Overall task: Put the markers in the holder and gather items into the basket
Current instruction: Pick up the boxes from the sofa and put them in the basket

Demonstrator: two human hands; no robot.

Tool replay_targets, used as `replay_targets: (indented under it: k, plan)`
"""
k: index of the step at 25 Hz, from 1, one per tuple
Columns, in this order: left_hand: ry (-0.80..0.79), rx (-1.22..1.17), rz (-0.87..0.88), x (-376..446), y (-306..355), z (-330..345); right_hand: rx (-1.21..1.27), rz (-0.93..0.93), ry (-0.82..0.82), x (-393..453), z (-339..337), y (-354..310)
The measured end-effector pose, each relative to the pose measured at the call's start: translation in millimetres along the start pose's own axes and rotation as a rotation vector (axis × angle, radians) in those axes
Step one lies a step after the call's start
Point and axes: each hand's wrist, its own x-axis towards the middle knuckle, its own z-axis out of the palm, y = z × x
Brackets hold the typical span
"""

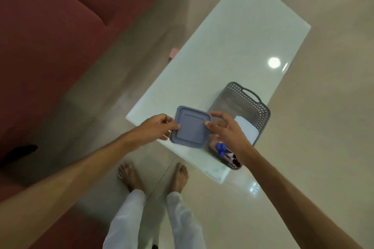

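Holding item: blue-grey lidded container [190, 126], square, flat. Left hand [156, 129] pinches its left edge; right hand [226, 129] touches the right edge, fingers spread, not clamped. Location: above the near table [232, 36] edge, just beside the grey basket [261, 107]. Basket contents: blue-capped markers [220, 148] at the near end, white folded item [245, 127]. Risk, judged: one-sided pinch could let the container tip or catch the basket rim.

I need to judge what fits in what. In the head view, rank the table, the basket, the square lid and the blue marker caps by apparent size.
Largest to smallest:
1. White table
2. Grey basket
3. Blue-grey square lid, held nearer the camera, so it looks bigger than it is
4. Blue marker caps
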Motion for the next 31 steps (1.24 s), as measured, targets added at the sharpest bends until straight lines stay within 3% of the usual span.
replay_targets:
  k: [2, 5, 11, 14, 24, 28, 31]
  plan:
    - [0.072, 0.048, 0.026, 32.7, 29.5, 29.5, -0.072, -0.034, 0.188, 10.5, -50.3, 21.2]
    - [0.171, 0.171, 0.094, 94.4, 69.9, 71.3, -0.378, -0.055, 0.392, 30.5, -118.7, 55.0]
    - [0.277, 0.5, 0.275, 206.6, 106.4, 143.8, -0.82, 0.0, 0.068, 68.1, -147.8, 131.7]
    - [0.282, 0.728, 0.268, 242.3, 104.4, 166.1, -0.854, -0.022, 0.042, 70.6, -140.6, 142.9]
    - [0.358, 1.07, 0.286, 288.0, 90.2, 193.0, -0.839, 0.008, -0.018, 72.1, -139.6, 160.3]
    - [0.244, 0.99, 0.355, 300.3, 88.8, 194.9, -0.826, 0.019, -0.056, 68.8, -140.7, 163.1]
    - [0.008, 1.055, 0.411, 303.0, 83.7, 223.6, -0.836, 0.007, -0.078, 67.3, -142.2, 168.5]
